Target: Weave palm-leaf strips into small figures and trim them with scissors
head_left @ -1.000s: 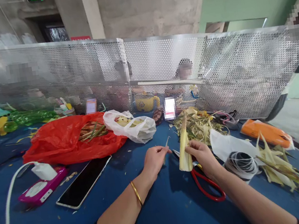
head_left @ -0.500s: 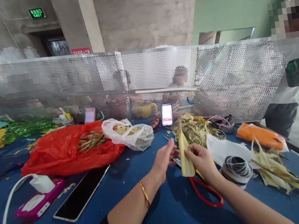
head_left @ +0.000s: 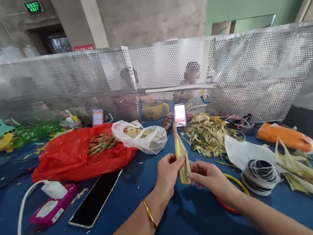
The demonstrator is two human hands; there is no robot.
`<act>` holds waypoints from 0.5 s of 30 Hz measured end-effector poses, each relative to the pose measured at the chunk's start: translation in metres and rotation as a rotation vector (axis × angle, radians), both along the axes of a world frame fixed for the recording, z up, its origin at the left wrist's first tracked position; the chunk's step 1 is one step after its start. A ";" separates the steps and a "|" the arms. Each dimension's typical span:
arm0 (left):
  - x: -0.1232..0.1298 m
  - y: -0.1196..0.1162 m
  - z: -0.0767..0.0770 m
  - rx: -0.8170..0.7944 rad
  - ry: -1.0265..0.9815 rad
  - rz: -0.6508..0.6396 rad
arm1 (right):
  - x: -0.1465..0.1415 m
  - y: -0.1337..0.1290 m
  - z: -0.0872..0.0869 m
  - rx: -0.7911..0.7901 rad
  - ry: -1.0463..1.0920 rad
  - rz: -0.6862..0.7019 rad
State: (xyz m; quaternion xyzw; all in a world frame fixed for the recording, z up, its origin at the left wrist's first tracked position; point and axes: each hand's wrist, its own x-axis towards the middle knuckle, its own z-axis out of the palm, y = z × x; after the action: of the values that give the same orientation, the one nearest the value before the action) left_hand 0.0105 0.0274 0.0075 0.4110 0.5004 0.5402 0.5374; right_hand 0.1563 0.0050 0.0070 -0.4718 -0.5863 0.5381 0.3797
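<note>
Stretching between the worker and the perforated screen [head_left: 159, 60], the blue table [head_left: 173, 227] bears everything. The red bag [head_left: 62, 155] sprawls across it, and I take my bearings from that. Well to the right of the red bag lies a heap of shredded leaves [head_left: 209, 137]. Nearer the worker than the bag, and off its right end, the two hands meet: the left hand [head_left: 166, 175] grips the pale husk [head_left: 180, 151] between thumb and fingers, while the right hand [head_left: 209, 174] pinches its broad lower edge. The husk is thus right of the bag, lifted above the table, narrow tip pointing away from the worker. Farther right of the bag, a red-and-yellow handle [head_left: 228, 209] shows partly, under the right arm.

To my eye, the step in hand is folding or shaping the husk. The next move seems to call for a firm left thumb and gentle right fingertips, since it might split.
</note>
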 end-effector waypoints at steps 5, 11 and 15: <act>0.000 0.002 -0.003 -0.003 -0.042 0.037 | -0.003 -0.002 -0.005 -0.023 0.051 0.007; 0.001 0.004 -0.007 -0.227 -0.313 -0.116 | -0.002 -0.004 0.001 -0.026 0.115 -0.010; 0.004 0.004 -0.011 -0.177 -0.317 -0.060 | -0.003 -0.006 -0.001 0.118 0.047 -0.073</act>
State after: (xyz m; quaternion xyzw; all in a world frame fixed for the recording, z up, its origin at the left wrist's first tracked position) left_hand 0.0141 0.0310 -0.0034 0.2867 0.4425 0.5358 0.6594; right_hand 0.1537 -0.0006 0.0063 -0.4570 -0.5904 0.4994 0.4396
